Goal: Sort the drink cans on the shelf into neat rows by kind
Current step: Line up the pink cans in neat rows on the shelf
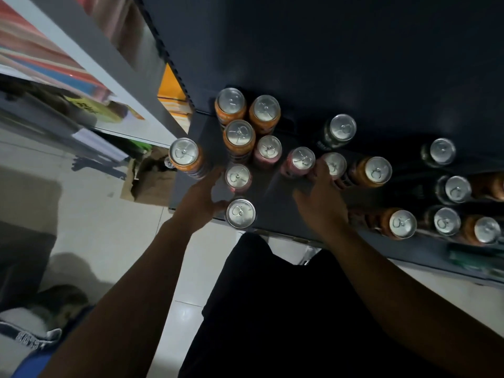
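We saw our left hand (200,199) released, fingers spread among the cans (237,177) at the shelf's (272,193) nine o'clock; our right hand (323,199) seemingly grasped a pink can (336,162) toward three o'clock.

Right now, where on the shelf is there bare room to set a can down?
Bare shelf between the two front-left cans and the right hand; another strip behind the pink row, beside the dark can. Crowded: back-left orange cluster and far right.
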